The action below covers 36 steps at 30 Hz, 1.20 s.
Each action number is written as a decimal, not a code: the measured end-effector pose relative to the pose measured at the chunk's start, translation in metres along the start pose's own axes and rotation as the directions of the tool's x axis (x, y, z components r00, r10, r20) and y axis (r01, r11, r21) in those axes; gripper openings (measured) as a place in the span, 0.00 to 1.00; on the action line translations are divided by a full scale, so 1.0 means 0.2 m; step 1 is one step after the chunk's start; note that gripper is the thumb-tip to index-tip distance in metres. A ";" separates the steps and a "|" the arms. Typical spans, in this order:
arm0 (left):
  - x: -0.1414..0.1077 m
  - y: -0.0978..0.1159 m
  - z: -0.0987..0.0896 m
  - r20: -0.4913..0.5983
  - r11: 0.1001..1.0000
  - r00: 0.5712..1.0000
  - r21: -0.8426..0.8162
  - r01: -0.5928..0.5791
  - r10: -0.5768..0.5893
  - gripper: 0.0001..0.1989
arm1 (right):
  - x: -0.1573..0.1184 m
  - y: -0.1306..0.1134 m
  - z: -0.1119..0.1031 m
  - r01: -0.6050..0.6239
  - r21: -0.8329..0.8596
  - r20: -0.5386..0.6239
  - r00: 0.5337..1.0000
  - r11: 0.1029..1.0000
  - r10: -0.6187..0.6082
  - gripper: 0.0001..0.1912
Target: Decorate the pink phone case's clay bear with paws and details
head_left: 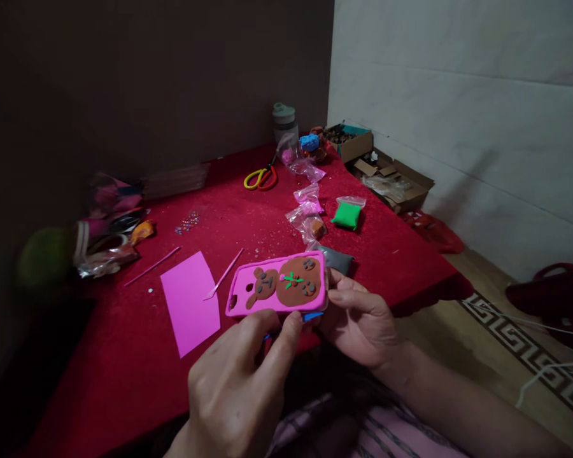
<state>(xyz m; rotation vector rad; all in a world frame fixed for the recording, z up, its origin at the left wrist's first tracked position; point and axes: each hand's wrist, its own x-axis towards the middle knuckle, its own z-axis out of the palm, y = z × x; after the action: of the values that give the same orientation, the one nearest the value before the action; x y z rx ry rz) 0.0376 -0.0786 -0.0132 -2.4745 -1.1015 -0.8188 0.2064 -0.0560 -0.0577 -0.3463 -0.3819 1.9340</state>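
A phone case (241,289) is covered in pink clay, with a brown clay bear (293,289) on its face. The bear has grey paw pads and a green sprig on its belly. My right hand (360,312) grips the case at its right end, thumb on the edge. My left hand (241,369) is closed at the near long edge, thumb and index finger round a thin blue object (312,316). Most of that object is hidden. A pink sheet (191,305) lies left of the case, with a thin pink stick (224,273) across its corner.
Yellow-and-red-handled scissors (261,178) lie farther back on the red cloth (229,222). A green clay packet (346,215), small bags and loose gems (188,222) are spread around. A bottle (284,121) and cardboard boxes (401,181) stand behind. Another pink stick (153,266) lies left.
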 end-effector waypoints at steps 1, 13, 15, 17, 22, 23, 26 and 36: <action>0.00 0.00 0.00 0.001 1.000 1.000 0.002 -0.003 0.003 0.13 | 0.00 0.00 0.00 0.003 -0.001 0.000 1.000 1.000 -0.003 0.16; -0.02 -0.02 0.03 0.016 1.000 1.000 -0.006 -0.018 0.018 0.14 | 0.01 0.02 0.00 0.039 -0.031 -0.025 0.999 0.999 -0.040 0.17; -0.03 -0.02 0.03 0.020 1.000 1.000 -0.003 -0.017 0.017 0.14 | 0.01 0.02 0.00 0.039 -0.038 -0.029 0.999 0.998 -0.041 0.17; -0.04 -0.03 0.04 0.027 1.000 0.999 0.000 -0.018 0.018 0.14 | 0.01 0.02 0.00 0.039 -0.044 -0.032 0.999 0.998 -0.041 0.15; -0.06 -0.02 0.04 0.031 0.999 0.999 -0.038 0.010 -0.009 0.14 | 0.00 0.02 0.00 0.039 -0.017 -0.027 0.999 0.999 -0.040 0.13; -0.06 -0.02 0.04 0.030 0.999 0.999 -0.050 0.011 -0.010 0.14 | 0.00 0.02 0.00 0.042 -0.019 -0.021 0.999 0.999 -0.042 0.14; -0.05 -0.01 0.04 0.030 0.999 1.000 -0.045 0.004 -0.002 0.14 | 0.00 0.02 0.00 0.052 -0.046 -0.030 0.998 0.998 -0.054 0.17; -0.04 -0.01 0.04 0.057 0.998 0.998 -0.067 0.001 0.003 0.15 | 0.00 0.02 0.00 0.057 -0.055 -0.027 0.998 0.997 -0.059 0.13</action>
<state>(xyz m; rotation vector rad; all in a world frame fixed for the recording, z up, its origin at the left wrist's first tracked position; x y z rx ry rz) 0.0349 -0.0788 -0.0246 -2.5685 -1.1092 -0.8013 0.2023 -0.0582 -0.0587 -0.3939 -0.4217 1.8625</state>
